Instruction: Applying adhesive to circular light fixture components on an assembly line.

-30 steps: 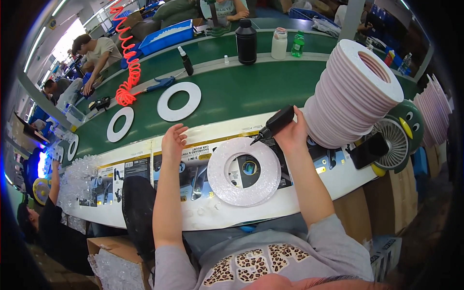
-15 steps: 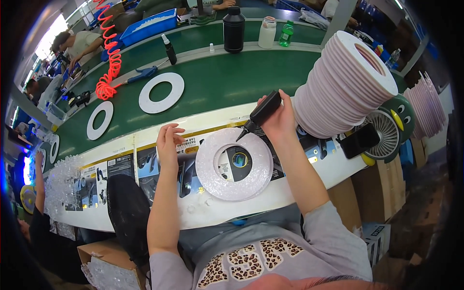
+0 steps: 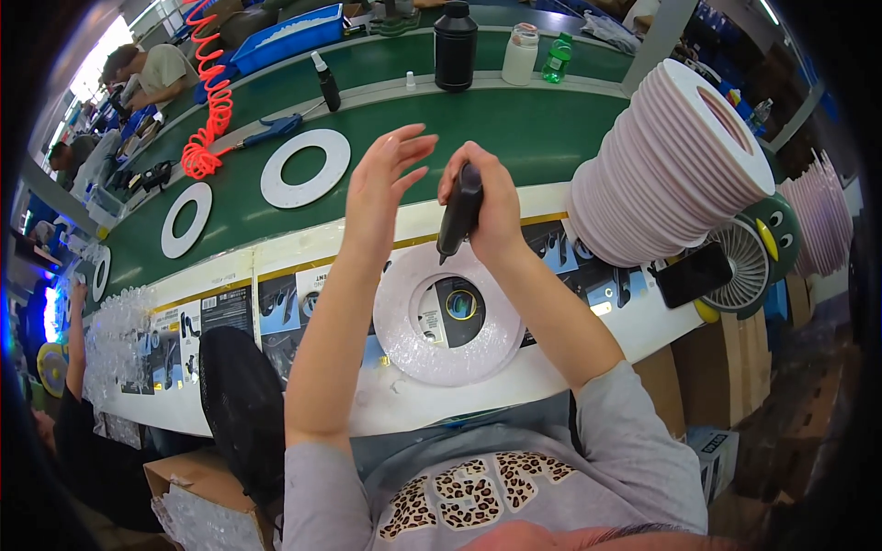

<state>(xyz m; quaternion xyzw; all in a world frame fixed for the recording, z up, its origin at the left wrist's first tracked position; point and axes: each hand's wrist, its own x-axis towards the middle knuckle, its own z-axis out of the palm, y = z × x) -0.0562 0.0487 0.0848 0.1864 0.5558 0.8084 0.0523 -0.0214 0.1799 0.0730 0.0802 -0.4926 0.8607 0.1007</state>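
Observation:
My right hand (image 3: 491, 197) is wrapped round a black squeeze bottle (image 3: 462, 207), its narrow nozzle pointing down. The tip hangs at the far part of a white, glossy flat ring (image 3: 404, 326) lying on the bench; whether it touches the surface I cannot tell. Through the ring's hole shows a printed sheet. My left hand (image 3: 386, 179) is raised left of the bottle, fingers apart and holding nothing, beyond the ring's far left edge.
A tall leaning stack of rings (image 3: 666, 174) stands at the right, beside a phone (image 3: 695, 275) and a small fan (image 3: 740, 262). Two white rings, one of them (image 3: 306, 169), lie on the green belt (image 3: 395, 147). Clear plastic pieces (image 3: 124, 335) are heaped at the left.
My left hand has risen away from me and to the right, toward the bottle. My right hand has shifted left, turning the squeeze bottle more upright.

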